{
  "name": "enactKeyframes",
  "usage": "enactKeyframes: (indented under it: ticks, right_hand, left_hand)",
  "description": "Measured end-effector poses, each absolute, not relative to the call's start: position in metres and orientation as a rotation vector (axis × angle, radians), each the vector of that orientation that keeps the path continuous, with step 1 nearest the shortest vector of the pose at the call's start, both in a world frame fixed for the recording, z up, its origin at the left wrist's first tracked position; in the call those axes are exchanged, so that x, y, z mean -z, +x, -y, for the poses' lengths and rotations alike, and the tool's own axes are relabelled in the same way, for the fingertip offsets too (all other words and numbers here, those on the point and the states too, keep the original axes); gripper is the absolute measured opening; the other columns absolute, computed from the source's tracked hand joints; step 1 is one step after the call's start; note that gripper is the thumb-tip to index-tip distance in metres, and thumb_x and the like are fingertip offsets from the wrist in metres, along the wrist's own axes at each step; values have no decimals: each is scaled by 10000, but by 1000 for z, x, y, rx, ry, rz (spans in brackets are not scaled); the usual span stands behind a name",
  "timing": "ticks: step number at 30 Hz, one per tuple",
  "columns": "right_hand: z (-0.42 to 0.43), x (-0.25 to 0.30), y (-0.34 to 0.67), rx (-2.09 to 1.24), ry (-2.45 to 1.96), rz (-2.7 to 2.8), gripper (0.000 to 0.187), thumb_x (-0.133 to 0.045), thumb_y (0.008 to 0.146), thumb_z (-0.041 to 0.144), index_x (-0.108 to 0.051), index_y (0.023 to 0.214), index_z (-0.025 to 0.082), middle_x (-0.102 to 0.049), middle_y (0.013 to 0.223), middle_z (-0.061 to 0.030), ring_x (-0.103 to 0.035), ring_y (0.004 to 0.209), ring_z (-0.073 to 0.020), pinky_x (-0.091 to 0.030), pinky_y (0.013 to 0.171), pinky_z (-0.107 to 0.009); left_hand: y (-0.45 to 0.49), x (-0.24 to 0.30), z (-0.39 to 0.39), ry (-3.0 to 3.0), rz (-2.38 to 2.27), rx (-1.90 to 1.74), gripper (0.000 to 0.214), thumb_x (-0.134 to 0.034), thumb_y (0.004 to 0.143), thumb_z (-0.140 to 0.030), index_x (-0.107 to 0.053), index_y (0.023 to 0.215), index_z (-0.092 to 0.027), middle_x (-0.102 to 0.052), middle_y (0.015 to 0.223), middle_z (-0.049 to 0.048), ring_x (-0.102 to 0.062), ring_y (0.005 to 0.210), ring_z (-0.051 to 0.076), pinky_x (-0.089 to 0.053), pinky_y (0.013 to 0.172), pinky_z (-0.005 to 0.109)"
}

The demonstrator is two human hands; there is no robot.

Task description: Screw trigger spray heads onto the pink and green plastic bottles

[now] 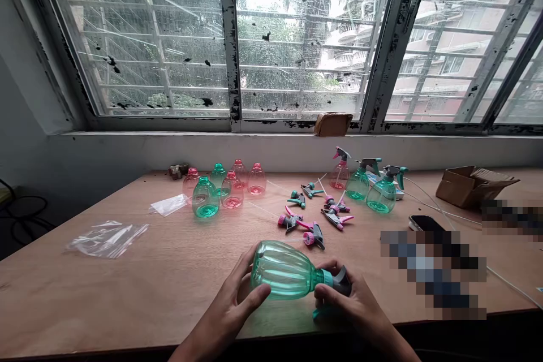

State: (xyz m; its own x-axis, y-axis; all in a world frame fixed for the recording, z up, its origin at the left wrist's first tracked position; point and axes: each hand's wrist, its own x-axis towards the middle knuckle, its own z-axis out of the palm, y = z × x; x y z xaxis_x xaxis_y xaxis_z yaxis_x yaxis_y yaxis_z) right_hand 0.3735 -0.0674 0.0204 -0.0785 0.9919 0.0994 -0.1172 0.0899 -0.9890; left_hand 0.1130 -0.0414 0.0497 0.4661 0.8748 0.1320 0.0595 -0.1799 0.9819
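A clear green spray bottle (283, 270) lies sideways above the table's front edge, its base to the left. My left hand (240, 294) is wrapped round the base end, thumb in front. At the neck, my right hand (348, 291) grips the collar of the grey and teal spray head (339, 281). Part of that head, including most of the trigger, is hidden by my fingers. Beyond my hands lie several loose spray heads, some with pink parts (314, 236) and some with teal ones (297, 199).
Several open pink and green bottles (206, 198) stand at the back left. Bottles with heads fitted (382, 195) stand back right, near a cardboard box (470, 186), a phone (426, 223) and a white cable. Plastic bags (108, 237) lie at left. Windows rise behind the table (169, 288).
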Motion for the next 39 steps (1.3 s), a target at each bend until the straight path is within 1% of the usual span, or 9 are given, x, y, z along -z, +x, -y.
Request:
enactKeyframes:
  ticks: [3,6,9,13,17,20,26,32,39]
  right_hand:
    - [67,-20,374,-1252,-1011,1229,391,-837,764,423,-603,959,178,-741,654,2,-700,607,-200,-566,590,-316]
    - [67,-20,373,-1243,-1019,1233,393,-839,756,432,-607,946,179,-737,651,4,-707,599,-204,-565,579,-318]
    - [67,-19,373,-1244,-1023,1232,400,-841,748,442,-610,943,180,-732,655,8,-711,598,-206,-566,578,-323]
    - [66,-20,373,-1225,-1030,1231,402,-842,743,447,-611,944,186,-728,656,8,-712,599,-212,-569,581,-332]
    - [67,-20,373,-1236,-1009,1215,389,-839,757,429,-616,961,184,-727,669,5,-711,615,-214,-579,588,-335]
    - [68,-20,374,-1220,-993,1214,375,-849,751,407,-638,965,184,-724,681,11,-709,618,-206,-580,585,-319]
    - [68,-20,372,-1218,-1008,1221,373,-854,743,407,-670,970,174,-728,688,6,-714,621,-210,-580,590,-324]
    - [68,-20,371,-1225,-1022,1230,376,-856,737,411,-671,964,176,-731,662,10,-709,604,-204,-576,575,-315]
    - [66,-19,373,-1235,-987,1208,348,-840,770,398,-646,954,175,-724,662,11,-706,613,-197,-593,583,-318]
  left_hand:
    - [110,-46,43,1592,-817,-884,777,-625,930,-480,-221,1571,-306,-332,1640,57,-342,1478,331,-278,1224,447]
    - [109,-45,44,1651,-872,-880,847,-666,909,-458,-173,1580,-300,-344,1634,71,-227,1523,324,-165,1256,474]
    - [110,-46,43,1644,-849,-867,814,-665,916,-446,-207,1573,-301,-364,1623,74,-272,1507,325,-215,1246,472]
    - [111,-48,42,1666,-833,-906,711,-656,935,-406,-299,1545,-329,-318,1641,30,-300,1498,301,-263,1237,414]
    - [111,-47,43,1662,-825,-874,746,-653,944,-385,-234,1561,-361,-332,1636,29,-351,1472,293,-271,1233,430]
    - [111,-46,42,1627,-799,-874,791,-657,932,-437,-205,1573,-335,-316,1643,57,-380,1453,319,-280,1226,456]
    - [112,-49,40,1608,-802,-893,751,-626,944,-457,-244,1571,-299,-395,1604,62,-368,1460,343,-351,1194,454]
    - [112,-51,39,1691,-872,-928,716,-557,944,-556,-314,1556,-273,-374,1620,61,-274,1506,331,-190,1258,453]
    - [109,-47,42,1639,-811,-860,789,-617,942,-463,-169,1582,-353,-306,1651,27,-297,1496,318,-233,1237,445]
